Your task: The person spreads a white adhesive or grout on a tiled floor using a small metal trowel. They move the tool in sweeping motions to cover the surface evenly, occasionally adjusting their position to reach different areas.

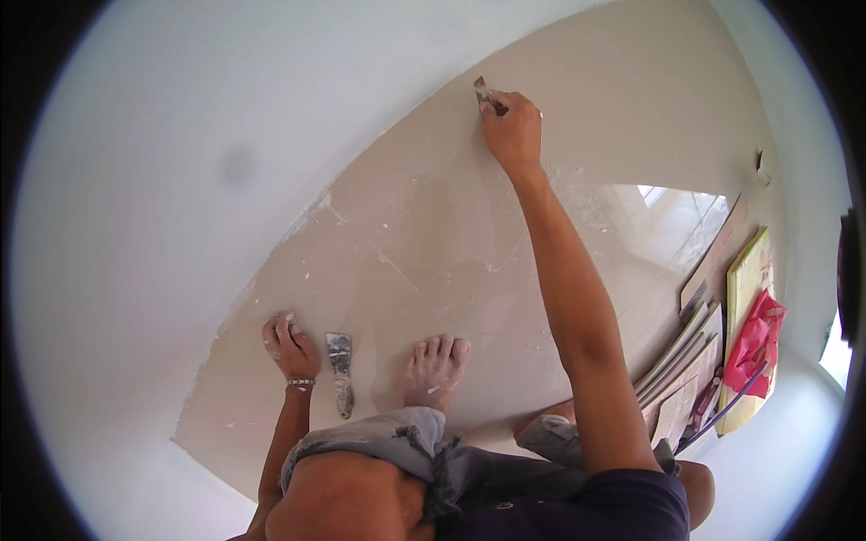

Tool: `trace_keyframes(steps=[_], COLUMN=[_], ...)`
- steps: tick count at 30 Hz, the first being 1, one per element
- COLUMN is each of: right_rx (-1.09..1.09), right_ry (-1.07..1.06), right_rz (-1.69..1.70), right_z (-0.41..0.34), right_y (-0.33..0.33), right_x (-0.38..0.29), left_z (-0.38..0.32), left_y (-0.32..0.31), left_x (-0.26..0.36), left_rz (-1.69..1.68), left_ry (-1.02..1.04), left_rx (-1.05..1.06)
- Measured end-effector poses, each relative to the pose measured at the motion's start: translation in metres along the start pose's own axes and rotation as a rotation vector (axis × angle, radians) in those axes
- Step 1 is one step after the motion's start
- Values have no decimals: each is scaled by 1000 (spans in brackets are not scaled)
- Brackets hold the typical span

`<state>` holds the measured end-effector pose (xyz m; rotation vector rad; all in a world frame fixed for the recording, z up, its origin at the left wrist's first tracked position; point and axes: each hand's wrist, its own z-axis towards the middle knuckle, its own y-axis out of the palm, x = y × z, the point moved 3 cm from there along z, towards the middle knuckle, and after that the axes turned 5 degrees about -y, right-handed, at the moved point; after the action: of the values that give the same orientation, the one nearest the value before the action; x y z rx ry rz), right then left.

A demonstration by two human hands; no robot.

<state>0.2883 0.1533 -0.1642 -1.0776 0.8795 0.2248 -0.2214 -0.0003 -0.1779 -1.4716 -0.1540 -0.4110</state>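
My right hand [515,125] reaches far forward over the dusty tiled floor [433,270] and grips a small putty knife [481,90], its blade near the foot of the white wall [203,122]. My left hand [291,345] rests by the floor at the wall's edge, its fingers curled; whether something is under them cannot be made out. Just right of it a wider, paint-smeared putty knife [341,368] lies flat on the floor, blade pointing away from me.
At the right, stacked tile or board pieces [683,379] lean by a yellow package [747,270] with a pink plastic bag [754,338] on it. A small curled scrap [764,169] lies beyond. My bare foot [436,372] stands near the centre.
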Motion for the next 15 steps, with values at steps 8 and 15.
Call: trace_keyframes(steps=[8, 15], right_rx=[-119, -249], right_ry=[-6, -160], right_rz=[54, -29], right_z=[-7, -80], right_y=[12, 32], right_x=[-10, -31], left_z=[0, -1], left_y=[0, 0], left_x=[-2, -3], left_rz=[9, 23], left_ry=[-7, -30], left_rx=[-4, -22])
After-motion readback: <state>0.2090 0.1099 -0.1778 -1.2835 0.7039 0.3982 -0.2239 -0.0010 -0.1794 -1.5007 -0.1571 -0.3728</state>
